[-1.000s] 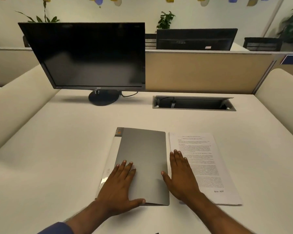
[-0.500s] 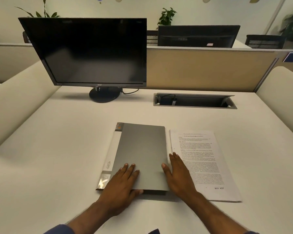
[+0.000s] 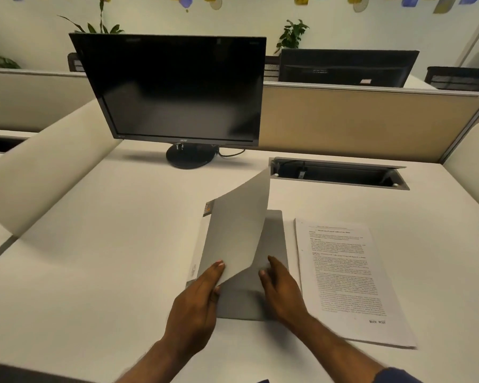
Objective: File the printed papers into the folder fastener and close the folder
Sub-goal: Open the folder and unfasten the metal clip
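Grey folder [image 3: 271, 244] cover now lifted off the flat, your left hand [image 3: 197, 302] pinching its raised near corner, your right hand [image 3: 281, 288] flat, fingers straight, beside the printed papers [image 3: 349, 280]

Folder [image 3: 271, 244] left of papers [image 3: 346, 275] (monitor [image 3: 174, 87] behind), on desk [image 3: 94, 258].

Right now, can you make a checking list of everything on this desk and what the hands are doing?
Surface: white desk, pale and smooth.
Job's things: grey folder, front cover lifted; printed papers flat beside it, not filed.
Clutter: nothing seen.
Grippers: left hand holds the cover's edge; right hand rests on the folder's inside.
Cables: black cable behind the monitor; more in the open cable tray.
Surroundings: beige partition, second monitor, plants.
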The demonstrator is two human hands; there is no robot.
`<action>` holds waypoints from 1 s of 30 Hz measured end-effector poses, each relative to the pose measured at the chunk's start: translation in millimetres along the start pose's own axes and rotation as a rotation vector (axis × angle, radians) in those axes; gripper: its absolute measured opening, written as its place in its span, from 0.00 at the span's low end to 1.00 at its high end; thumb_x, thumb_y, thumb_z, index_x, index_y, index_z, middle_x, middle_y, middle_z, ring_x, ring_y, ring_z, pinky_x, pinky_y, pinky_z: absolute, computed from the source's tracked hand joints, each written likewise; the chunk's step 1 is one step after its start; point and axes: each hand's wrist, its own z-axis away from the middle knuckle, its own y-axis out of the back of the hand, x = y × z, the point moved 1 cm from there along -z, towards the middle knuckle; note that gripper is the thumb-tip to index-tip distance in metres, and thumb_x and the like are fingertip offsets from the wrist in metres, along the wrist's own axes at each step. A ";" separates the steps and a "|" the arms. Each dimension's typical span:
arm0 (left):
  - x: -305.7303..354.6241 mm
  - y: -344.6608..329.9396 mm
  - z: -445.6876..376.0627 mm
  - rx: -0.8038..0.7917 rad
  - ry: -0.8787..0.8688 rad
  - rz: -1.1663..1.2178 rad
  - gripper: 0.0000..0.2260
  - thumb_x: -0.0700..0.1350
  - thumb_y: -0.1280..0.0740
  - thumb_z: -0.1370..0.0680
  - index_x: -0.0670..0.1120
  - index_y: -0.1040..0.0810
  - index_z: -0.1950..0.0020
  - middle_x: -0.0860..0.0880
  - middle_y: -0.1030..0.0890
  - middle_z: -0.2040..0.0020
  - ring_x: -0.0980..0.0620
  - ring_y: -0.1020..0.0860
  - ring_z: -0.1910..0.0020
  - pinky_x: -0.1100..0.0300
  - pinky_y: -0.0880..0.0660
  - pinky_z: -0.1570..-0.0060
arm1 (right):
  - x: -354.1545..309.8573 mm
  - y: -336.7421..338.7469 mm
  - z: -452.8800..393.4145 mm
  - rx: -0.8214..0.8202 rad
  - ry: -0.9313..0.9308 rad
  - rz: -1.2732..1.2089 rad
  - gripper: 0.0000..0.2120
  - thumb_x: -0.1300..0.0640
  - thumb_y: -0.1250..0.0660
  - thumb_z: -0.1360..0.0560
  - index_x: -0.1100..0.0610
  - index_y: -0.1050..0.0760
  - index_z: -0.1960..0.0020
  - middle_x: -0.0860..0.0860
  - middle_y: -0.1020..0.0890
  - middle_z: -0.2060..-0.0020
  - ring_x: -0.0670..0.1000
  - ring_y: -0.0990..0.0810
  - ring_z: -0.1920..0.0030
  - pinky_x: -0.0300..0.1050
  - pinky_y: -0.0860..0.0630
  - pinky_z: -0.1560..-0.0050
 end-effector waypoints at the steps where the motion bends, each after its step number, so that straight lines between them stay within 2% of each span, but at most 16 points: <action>1: 0.0 2.5 0.7 0.015 0.015 0.014 0.27 0.58 0.52 0.17 0.45 0.26 0.29 0.53 0.24 0.32 0.56 0.26 0.35 0.63 0.29 0.35 | 1.1 -5.3 -0.8 -0.032 0.006 0.058 0.30 0.42 0.42 0.20 0.53 0.42 0.23 0.50 0.37 0.24 0.52 0.37 0.25 0.50 0.39 0.24; 4: -7.8 8.6 3.6 0.071 0.073 0.058 0.19 0.45 0.45 0.19 0.46 0.26 0.29 0.54 0.23 0.33 0.58 0.25 0.36 0.73 0.32 0.36 | 8.9 -17.8 -1.9 -0.082 0.052 0.296 0.36 0.39 0.41 0.22 0.55 0.48 0.21 0.52 0.45 0.21 0.52 0.47 0.21 0.47 0.49 0.22; 6: -14.6 12.0 4.1 0.109 0.115 0.072 0.18 0.45 0.46 0.17 0.47 0.26 0.30 0.55 0.21 0.36 0.61 0.24 0.40 0.77 0.32 0.41 | 12.4 -22.0 -1.6 -0.083 0.098 0.398 0.37 0.39 0.43 0.22 0.56 0.49 0.21 0.53 0.48 0.21 0.52 0.51 0.21 0.45 0.55 0.23; 8: -21.0 15.7 3.2 0.173 0.159 0.079 0.16 0.47 0.47 0.17 0.50 0.24 0.34 0.59 0.19 0.44 0.66 0.24 0.48 0.79 0.31 0.49 | 13.0 -23.8 -1.4 -0.075 0.115 0.427 0.37 0.38 0.44 0.22 0.57 0.49 0.21 0.54 0.48 0.20 0.52 0.52 0.21 0.44 0.56 0.23; 10: -29.0 18.8 0.8 0.249 0.209 0.074 0.11 0.47 0.46 0.18 0.53 0.25 0.44 0.64 0.20 0.57 0.68 0.25 0.57 0.77 0.31 0.59 | 12.8 -24.6 -1.9 -0.069 0.123 0.442 0.37 0.38 0.44 0.22 0.57 0.49 0.21 0.54 0.48 0.20 0.52 0.52 0.21 0.43 0.57 0.24; 11: -33.0 20.5 -0.8 0.290 0.231 0.069 0.08 0.47 0.45 0.19 0.54 0.27 0.49 0.64 0.21 0.61 0.67 0.25 0.61 0.76 0.31 0.62 | 12.6 -24.8 -2.2 -0.068 0.123 0.451 0.37 0.38 0.44 0.21 0.57 0.49 0.21 0.53 0.49 0.20 0.51 0.53 0.21 0.42 0.57 0.24; 14: -44.4 28.3 -7.7 0.421 0.280 0.082 0.08 0.48 0.45 0.19 0.56 0.32 0.56 0.55 0.25 0.69 0.61 0.26 0.68 0.69 0.33 0.69 | 11.9 -24.8 -3.2 -0.076 0.113 0.472 0.36 0.38 0.44 0.21 0.56 0.50 0.21 0.52 0.49 0.20 0.50 0.53 0.21 0.41 0.58 0.24; 17: -59.8 35.0 -13.1 0.521 0.356 0.126 0.11 0.49 0.45 0.19 0.47 0.27 0.55 0.49 0.24 0.68 0.54 0.27 0.69 0.65 0.35 0.70 | 10.4 -24.6 -4.1 -0.085 0.099 0.479 0.36 0.38 0.44 0.21 0.56 0.50 0.21 0.52 0.50 0.20 0.50 0.54 0.21 0.41 0.58 0.24; 20: -80.2 41.0 -14.0 0.597 0.475 0.154 0.12 0.47 0.42 0.17 0.40 0.24 0.51 0.42 0.20 0.62 0.41 0.24 0.64 0.55 0.33 0.67 | 9.9 -24.0 -4.2 -0.096 0.088 0.491 0.37 0.37 0.45 0.21 0.55 0.51 0.21 0.52 0.50 0.20 0.50 0.54 0.21 0.41 0.58 0.25; 21: -87.9 43.1 -13.5 0.613 0.527 0.147 0.12 0.45 0.42 0.16 0.39 0.24 0.50 0.39 0.19 0.59 0.39 0.23 0.61 0.53 0.32 0.65 | 10.0 -23.7 -4.3 -0.097 0.087 0.493 0.37 0.37 0.45 0.21 0.55 0.51 0.21 0.52 0.50 0.20 0.50 0.54 0.21 0.41 0.58 0.25; 23: -103.2 47.5 -12.8 0.632 0.654 0.126 0.12 0.44 0.41 0.17 0.37 0.24 0.49 0.35 0.18 0.54 0.35 0.21 0.55 0.51 0.31 0.59 | 10.1 -23.1 -4.3 -0.099 0.086 0.494 0.37 0.37 0.45 0.21 0.55 0.51 0.21 0.51 0.50 0.20 0.50 0.54 0.21 0.41 0.58 0.25; 27: -127.2 55.6 -13.0 0.620 0.902 0.102 0.15 0.46 0.40 0.18 0.33 0.24 0.49 0.31 0.19 0.50 0.31 0.23 0.49 0.44 0.29 0.51 | 10.1 -21.9 -5.2 -0.099 0.086 0.493 0.37 0.37 0.45 0.21 0.55 0.51 0.21 0.51 0.50 0.20 0.50 0.54 0.21 0.40 0.59 0.25; 30: -139.9 56.7 -9.2 0.611 1.009 0.124 0.16 0.48 0.37 0.19 0.34 0.25 0.48 0.32 0.19 0.49 0.31 0.22 0.48 0.42 0.27 0.47 | 10.1 -21.2 -6.1 -0.104 0.080 0.492 0.37 0.37 0.45 0.21 0.55 0.52 0.21 0.51 0.51 0.20 0.49 0.54 0.21 0.39 0.60 0.26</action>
